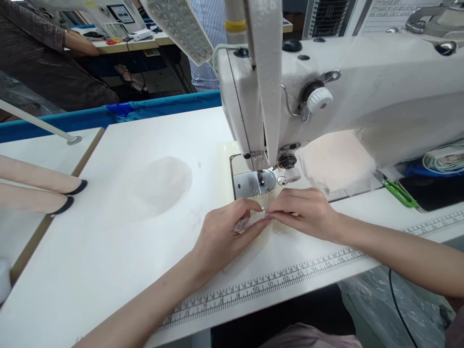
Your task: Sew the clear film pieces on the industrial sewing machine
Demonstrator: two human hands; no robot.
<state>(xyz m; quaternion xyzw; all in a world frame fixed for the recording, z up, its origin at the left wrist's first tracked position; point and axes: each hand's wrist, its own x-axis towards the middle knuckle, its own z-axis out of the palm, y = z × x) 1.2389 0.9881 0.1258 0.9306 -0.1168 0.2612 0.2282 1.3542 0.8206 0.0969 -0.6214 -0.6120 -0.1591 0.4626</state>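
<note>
Just in front of the presser foot (260, 180) of a white sewing machine (348, 82), both hands meet over the table. My left hand (232, 227) pinches a small piece of thin, sheer whitish fabric (247, 222), part of it tucked inside the fingers. At the same piece, the fingertips of my right hand (302, 212) are pressed together on its edge. The fabric lies short of the metal needle plate (244, 185), apart from the foot. How the edge is folded cannot be made out.
Pale fabric pieces (337, 159) lie under the machine arm. Green thread snips (400, 192) and a dark phone-like slab (435, 191) are at the right. A printed ruler (271, 282) follows the front edge. Two pale, dark-tipped strips (39, 174) reach in from the left. Co-workers are beyond.
</note>
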